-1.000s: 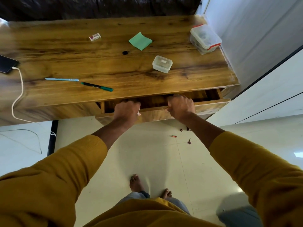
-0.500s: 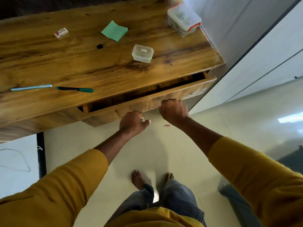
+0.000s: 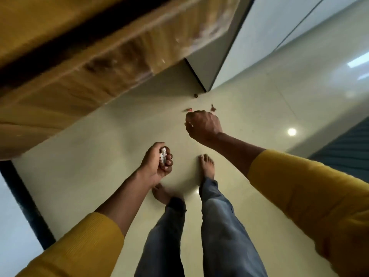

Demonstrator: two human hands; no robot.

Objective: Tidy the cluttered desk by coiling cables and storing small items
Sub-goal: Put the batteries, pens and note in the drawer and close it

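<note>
- The left hand (image 3: 157, 163) curls round a small white-and-red item (image 3: 163, 156), perhaps batteries, held above the floor (image 3: 95, 156).
- The right hand (image 3: 202, 124) is curled, fingers bunched; something pale shows at its fingertips, too small to name.
- Small scraps lie on the floor just past it: a red-tipped bit (image 3: 188, 110), a brownish piece (image 3: 213, 107), a dark speck (image 3: 195, 95).
- Likely step: picking up these strays. Pinch each one low and steadily, keeping the left grip firm.
- The desk (image 3: 79, 76) looms blurred above left.
</note>
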